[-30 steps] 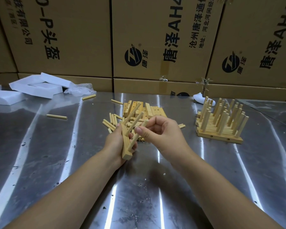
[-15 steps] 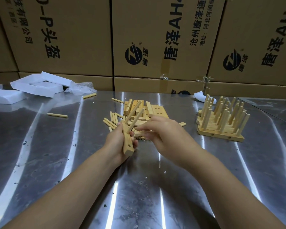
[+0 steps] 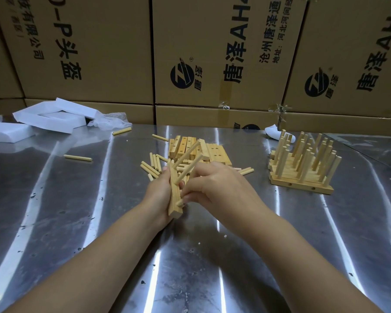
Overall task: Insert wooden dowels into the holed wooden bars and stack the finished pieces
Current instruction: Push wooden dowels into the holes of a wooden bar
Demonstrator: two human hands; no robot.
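Our left hand grips a holed bar bearing two dowels; our right hand pinches a third dowel against it.

Under my fingers lies a shiny metal surface, scuffed and streaked with light. Beyond them stands a wall of cardboard boxes with black print. Far to their left lie white foam pieces, with crumpled clear plastic just beside. Beyond them to the right lies a small white scrap.
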